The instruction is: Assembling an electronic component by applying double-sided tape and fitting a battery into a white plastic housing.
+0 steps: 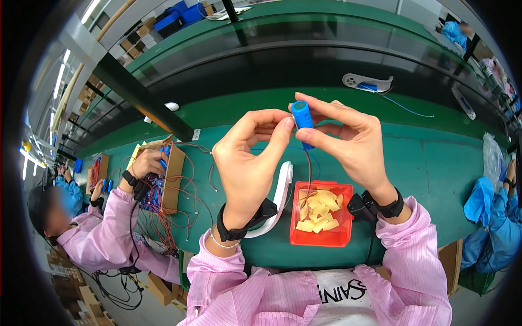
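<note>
Above the green workbench, my right hand (348, 127) grips a blue cylindrical battery (302, 115) between thumb and fingers, tilted slightly. Thin wires hang from its lower end towards a red plastic bin (322, 240) holding several small pale-yellow pieces (321, 209). My left hand (253, 144) is closed in a pinch, thumb and forefinger tips against the battery's left side. Anything between those fingertips is too small to make out. Below the left hand, partly hidden by the wrist, lies a curved white plastic casing (284, 187).
A co-worker's hand (149, 163) reaches into a cardboard box (174, 182) of blue batteries at left, its red wires trailing over the bench. Beyond, a white casing (367, 83) with a blue battery sits on the green ledge. At right are a blue cloth (478, 200) and clear plastic bag (492, 157).
</note>
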Tool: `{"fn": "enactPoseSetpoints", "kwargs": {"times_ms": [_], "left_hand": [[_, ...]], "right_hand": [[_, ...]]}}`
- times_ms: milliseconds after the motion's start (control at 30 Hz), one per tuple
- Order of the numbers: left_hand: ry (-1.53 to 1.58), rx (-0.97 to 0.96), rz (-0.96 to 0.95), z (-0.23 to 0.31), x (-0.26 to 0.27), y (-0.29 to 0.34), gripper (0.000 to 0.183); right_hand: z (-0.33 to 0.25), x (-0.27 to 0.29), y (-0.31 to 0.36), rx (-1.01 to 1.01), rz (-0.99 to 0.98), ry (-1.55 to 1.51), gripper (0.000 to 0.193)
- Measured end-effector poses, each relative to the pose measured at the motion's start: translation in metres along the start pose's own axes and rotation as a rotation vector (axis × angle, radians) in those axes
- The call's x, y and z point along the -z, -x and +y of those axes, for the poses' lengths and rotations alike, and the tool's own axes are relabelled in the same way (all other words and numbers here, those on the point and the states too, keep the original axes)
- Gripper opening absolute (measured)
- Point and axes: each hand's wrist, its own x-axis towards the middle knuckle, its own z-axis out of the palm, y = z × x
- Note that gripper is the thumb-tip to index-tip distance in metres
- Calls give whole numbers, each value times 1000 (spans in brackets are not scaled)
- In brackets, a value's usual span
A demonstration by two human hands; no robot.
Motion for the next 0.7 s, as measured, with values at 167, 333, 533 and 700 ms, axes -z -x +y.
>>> {"fn": "enactPoseSetpoints", "kwargs": {"times_ms": [167, 333, 533, 700], "left_hand": [[-78, -60, 46, 1, -4, -1, 9], [-183, -151, 84, -5, -7, 1, 5], [412, 234, -108, -12, 1, -5, 12], [471, 83, 71, -11, -4, -1, 20]], "right_hand": [[-2, 3, 1, 7, -19, 125, 43], [2, -5, 4, 12, -6, 95, 44], [1, 8, -3, -94, -55, -161, 39], [-23, 17, -8, -175, -6, -403, 43]]}}
